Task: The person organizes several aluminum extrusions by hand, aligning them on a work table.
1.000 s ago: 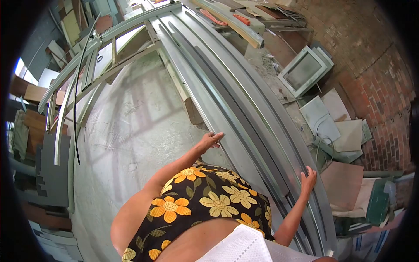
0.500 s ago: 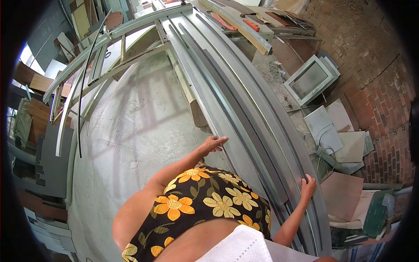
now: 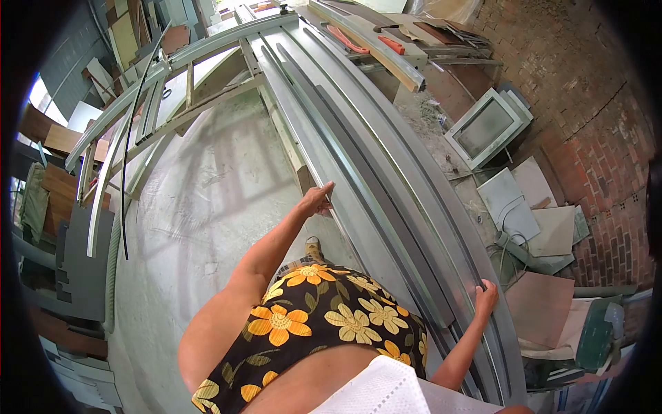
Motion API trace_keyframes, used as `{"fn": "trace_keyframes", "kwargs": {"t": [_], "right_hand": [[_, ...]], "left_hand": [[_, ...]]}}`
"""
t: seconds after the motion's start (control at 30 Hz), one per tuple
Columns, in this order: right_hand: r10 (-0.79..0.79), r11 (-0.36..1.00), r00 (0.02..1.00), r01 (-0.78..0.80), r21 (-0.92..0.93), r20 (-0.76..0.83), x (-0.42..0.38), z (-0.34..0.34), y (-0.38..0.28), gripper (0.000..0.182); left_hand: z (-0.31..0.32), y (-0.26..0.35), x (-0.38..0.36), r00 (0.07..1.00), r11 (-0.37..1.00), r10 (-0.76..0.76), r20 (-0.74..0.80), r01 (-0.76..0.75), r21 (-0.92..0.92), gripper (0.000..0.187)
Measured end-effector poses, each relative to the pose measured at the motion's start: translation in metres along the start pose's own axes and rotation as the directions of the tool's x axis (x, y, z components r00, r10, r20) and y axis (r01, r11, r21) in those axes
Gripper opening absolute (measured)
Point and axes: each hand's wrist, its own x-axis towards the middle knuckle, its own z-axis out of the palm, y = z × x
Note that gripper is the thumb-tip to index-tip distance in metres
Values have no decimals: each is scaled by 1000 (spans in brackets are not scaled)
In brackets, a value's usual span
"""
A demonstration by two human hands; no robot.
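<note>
A long grey metal panel [image 3: 386, 238] with raised lengthwise rails stretches from beside my body to the far end. My left hand [image 3: 318, 199] is closed over the panel's left edge, thumb on top and fingers curled at the side. Farther right, my right hand [image 3: 487, 298] is closed on a thin metal rail [image 3: 463, 259] near the panel's right side; its fingertips are partly hidden. Between the hands lies a dark grey strip [image 3: 386, 207] along the panel.
A metal frame [image 3: 200, 103] joins the panel's far left. Red-handled tools [image 3: 391, 45] lie beyond a long bar [image 3: 372, 45]. Boards [image 3: 510, 203] and a framed pane [image 3: 486, 130] lean by the brick wall [image 3: 607, 186]. My shoe [image 3: 314, 247] stands on the floor.
My left hand has slid forward along the panel's left edge, away from my body. The right hand stays at the same rail. My shoe has come into sight.
</note>
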Motion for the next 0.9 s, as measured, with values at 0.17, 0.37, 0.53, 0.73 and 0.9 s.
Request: {"fn": "trace_keyframes", "kwargs": {"t": [0.17, 0.37, 0.53, 0.73, 0.9], "right_hand": [[-23, 1000, 1000, 23, 10, -7, -2, 0, 0, 29], [-50, 999, 999, 50, 9, -8, 3, 3, 5, 30], [-72, 997, 997, 72, 0, -25, 4, 8, 11, 30], [-64, 998, 998, 64, -3, -5, 3, 5, 9, 30], [-54, 998, 999, 54, -9, -1, 0, -1, 4, 31]], "left_hand": [[-1, -3, 5, 1000, 1000, -10, -4, 10, 22, 53], [-1, -5, 15, 1000, 1000, -21, -15, 21, 5, 54], [1, -5, 12, 999, 999, -34, -28, 34, 12, 56], [2, -3, 8, 999, 999, -26, -18, 27, 23, 56], [0, -12, 18, 1000, 1000, -13, -12, 13, 18, 56]]}}
